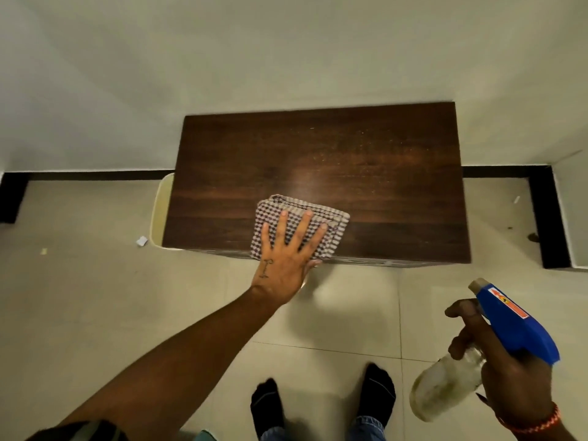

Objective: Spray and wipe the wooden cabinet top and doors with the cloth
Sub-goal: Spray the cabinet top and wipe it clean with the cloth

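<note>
A dark wooden cabinet top point(366, 173) stands against the wall, seen from above, with fine droplets or dust specks across its middle and right. A folded checked cloth point(331, 222) lies near the front edge, left of centre. My left hand point(286, 253) presses flat on the cloth with fingers spread. My right hand point(509, 370) is held low at the right, away from the cabinet, gripping a clear spray bottle point(445, 386) with a blue trigger head point(515, 319). The cabinet doors are hidden below the top.
A pale bin or container point(160, 211) stands against the cabinet's left side. Small paper scraps point(141, 240) lie on the tiled floor at the left. A white wall corner with black skirting point(547, 218) juts out at the right. My socked feet point(321, 402) stand before the cabinet.
</note>
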### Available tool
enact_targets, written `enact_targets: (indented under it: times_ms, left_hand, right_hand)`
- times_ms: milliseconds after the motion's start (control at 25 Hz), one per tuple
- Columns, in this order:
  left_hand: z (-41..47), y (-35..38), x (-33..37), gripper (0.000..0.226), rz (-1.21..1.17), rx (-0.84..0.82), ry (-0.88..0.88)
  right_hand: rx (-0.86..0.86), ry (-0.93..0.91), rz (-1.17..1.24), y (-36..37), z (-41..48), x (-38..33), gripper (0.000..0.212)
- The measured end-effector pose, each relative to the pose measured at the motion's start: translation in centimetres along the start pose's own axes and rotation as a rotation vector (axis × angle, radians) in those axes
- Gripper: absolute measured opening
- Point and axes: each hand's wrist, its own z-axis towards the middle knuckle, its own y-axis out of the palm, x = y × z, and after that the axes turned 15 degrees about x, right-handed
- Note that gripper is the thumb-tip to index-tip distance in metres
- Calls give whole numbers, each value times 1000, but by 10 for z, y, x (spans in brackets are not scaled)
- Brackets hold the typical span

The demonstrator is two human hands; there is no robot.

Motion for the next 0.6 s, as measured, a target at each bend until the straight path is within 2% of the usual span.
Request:
enact_targets:
  times_ms: [200,360,400,480,560,600]
  left_hand:
    - [-42,-1,-127,80,85,-18,-39]
    - [-70,-7,-210,87,89,-41,-132]
    - [-76,-8,-226,89,64,-36,-147]
    - [-86,-10,-251,88,-9,-20,-160]
    - [-96,-14,-257,71,-176,50,-191]
    - [-98,-22,-252,58,-311,91,-288]
  right_hand:
    - [-57,-9,-31,32,-21,-6,27]
    - [-71,37,-25,60,-41,-10,54]
    - [-66,40,-21,67,-47,-10,51]
    - [-44,3,2,79,-57,-9,33]
    - [-43,-9,9,85,-66,-5,34]
    - [-42,-6,11,88,-70,-5,35]
